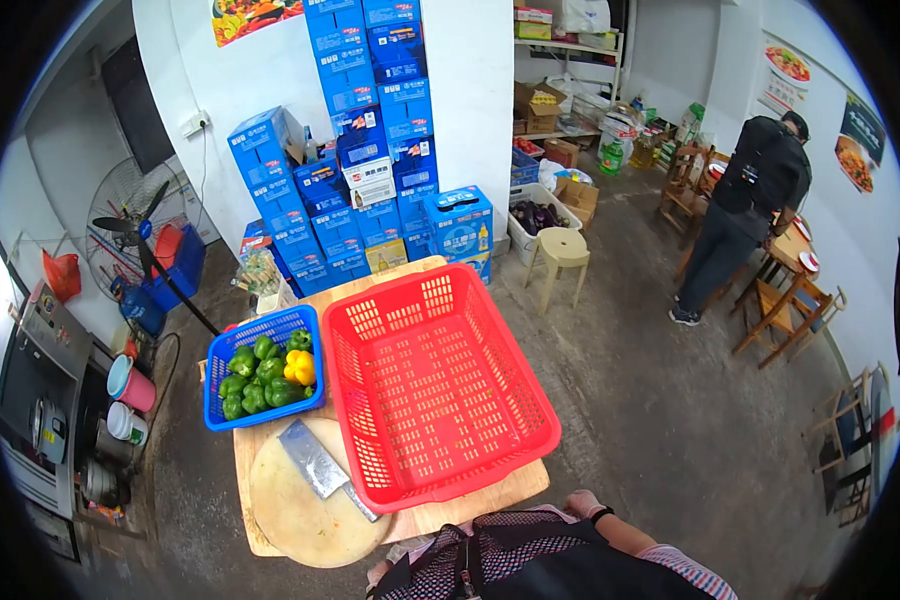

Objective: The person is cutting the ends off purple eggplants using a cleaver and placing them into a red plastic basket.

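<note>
A red plastic basket [435, 400] with nothing in it stands on a wooden table [515, 487]. Left of it, a blue basket [213, 395] holds several green peppers [270, 370] and a yellow one [299, 367]. On a round cutting board [305, 520] lies a cleaver [313, 460], its handle beside the red basket's near corner. My right hand [583, 502] hangs low, right of the table, its fingers only partly showing and their hold unclear. At the table's near edge my left hand [380, 571] is barely visible beside my body, its fingers hidden.
Blue boxes [380, 130] are stacked behind the table. A stool [560, 252] and a crate of eggplants [540, 216] stand beyond it. At the right, a person in dark clothes [745, 200] stands by a small table and chairs [785, 315]. A fan [142, 228] is at the left.
</note>
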Available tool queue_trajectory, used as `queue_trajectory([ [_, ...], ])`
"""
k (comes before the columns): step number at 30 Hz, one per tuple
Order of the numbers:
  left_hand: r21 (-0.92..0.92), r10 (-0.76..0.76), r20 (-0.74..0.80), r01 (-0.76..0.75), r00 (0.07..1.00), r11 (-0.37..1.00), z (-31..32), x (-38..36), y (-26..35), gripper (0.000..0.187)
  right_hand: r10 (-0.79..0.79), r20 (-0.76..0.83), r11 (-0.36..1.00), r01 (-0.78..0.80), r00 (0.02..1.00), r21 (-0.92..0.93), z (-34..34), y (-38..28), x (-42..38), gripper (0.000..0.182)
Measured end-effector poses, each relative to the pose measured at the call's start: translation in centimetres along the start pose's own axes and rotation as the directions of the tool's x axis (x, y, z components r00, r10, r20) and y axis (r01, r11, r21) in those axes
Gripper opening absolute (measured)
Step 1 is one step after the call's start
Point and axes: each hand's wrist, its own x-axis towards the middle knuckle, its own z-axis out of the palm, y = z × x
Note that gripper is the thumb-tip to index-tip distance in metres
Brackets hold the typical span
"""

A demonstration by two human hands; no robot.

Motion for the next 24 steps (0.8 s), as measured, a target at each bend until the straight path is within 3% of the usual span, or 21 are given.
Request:
queue_trajectory([
  [1, -0.003, -0.005, 0.003, 0.005, 1.000, 1.000, 0.1, 0.1, 0.0, 0.030, -0.109, 0.066, 0.960, 0.122, 0.992, -0.252, -0.3, -0.2, 0.1, 0.014],
  [2, -0.001, -0.007, 0.006, 0.007, 1.000, 1.000, 0.0, 0.2, -0.1, 0.030, -0.110, 0.066, 0.960, 0.123, 0.992, -0.252, -0.3, -0.3, 0.1, 0.014],
  [4, -0.008, -0.015, 0.010, 0.015, 1.000, 1.000, 0.2, 0.4, 0.0, 0.030, -0.176, 0.079, 0.884, 0.193, 0.981, -0.425, -0.6, -0.5, 0.5, 0.015],
  [5, -0.008, -0.015, 0.009, 0.015, 1.000, 1.000, 0.3, 0.4, -0.2, 0.030, -0.177, 0.078, 0.884, 0.193, 0.981, -0.425, -0.4, -0.5, 0.6, 0.015],
  [7, -0.040, 0.018, -0.006, -0.018, 1.000, 0.999, 0.9, 0.2, -0.2, 0.030, -0.040, 0.000, 0.996, 0.040, 0.999, -0.077, -0.2, -0.2, 1.1, 0.014],
  [8, -0.040, 0.018, -0.007, -0.018, 1.000, 0.999, 1.1, 0.3, -0.3, 0.030, -0.041, -0.001, 0.996, 0.041, 0.999, -0.077, -0.1, 0.1, 1.4, 0.014],
  [10, -0.208, -0.052, -0.023, 0.046, 0.998, 0.977, 1.5, -0.1, -0.2, 0.028, 0.121, 0.082, 0.965, -0.137, 0.989, 0.223, -0.2, 0.8, 2.3, 0.020],
  [11, -0.286, -0.084, -0.028, 0.073, 0.996, 0.956, 1.5, -0.1, -0.2, 0.028, 0.121, 0.082, 0.965, -0.136, 0.989, 0.223, -0.1, 1.3, 2.5, 0.020],
  [12, -0.366, -0.120, -0.030, 0.101, 0.992, 0.925, 1.3, -0.6, 0.2, 0.027, -0.082, 0.056, 0.994, 0.086, 0.995, -0.068, -0.6, 0.5, 2.1, 0.013],
  [13, -0.443, -0.156, -0.028, 0.127, 0.987, 0.887, 1.7, -0.7, 0.1, 0.027, -0.281, 0.090, 0.889, 0.294, 0.955, -0.352, -0.9, -0.1, 1.8, 0.009],
  [14, -0.443, -0.156, -0.029, 0.127, 0.987, 0.888, 1.8, -0.4, 0.0, 0.027, -0.281, 0.090, 0.889, 0.294, 0.955, -0.352, -1.0, -0.7, 1.4, 0.009],
  [16, -0.422, -0.109, 0.044, 0.117, 0.993, 0.899, 1.6, -0.5, 0.3, 0.026, -0.121, 0.053, 0.982, 0.127, 0.991, -0.141, -1.4, -1.8, 1.1, 0.010],
  [17, -0.345, -0.123, 0.047, 0.132, 0.991, 0.929, 1.3, -0.9, 0.4, 0.026, -0.121, 0.053, 0.982, 0.127, 0.991, -0.141, -1.5, -2.5, 0.8, 0.010],
  [19, -0.183, -0.152, 0.053, 0.159, 0.987, 0.970, 0.3, -2.2, 1.0, 0.027, 0.025, 0.004, 0.992, -0.025, 1.000, 0.123, -1.7, -3.4, 0.2, 0.013],
  [20, -0.183, -0.152, 0.053, 0.159, 0.987, 0.970, 0.5, -1.8, 0.8, 0.027, 0.025, 0.003, 0.992, -0.025, 1.000, 0.123, -1.5, -2.9, 0.5, 0.013],
  [22, -0.172, -0.155, 0.040, 0.160, 0.987, 0.972, 0.8, -1.6, 1.0, 0.027, -0.124, -0.054, 0.982, 0.131, 0.991, 0.133, -0.7, -0.9, 1.5, 0.016],
  [24, -0.131, -0.118, 0.029, 0.121, 0.993, 0.984, 0.9, -1.7, 0.7, 0.028, -0.078, -0.009, 0.997, 0.078, 0.997, -0.006, -0.9, -1.0, 1.6, 0.015],
])
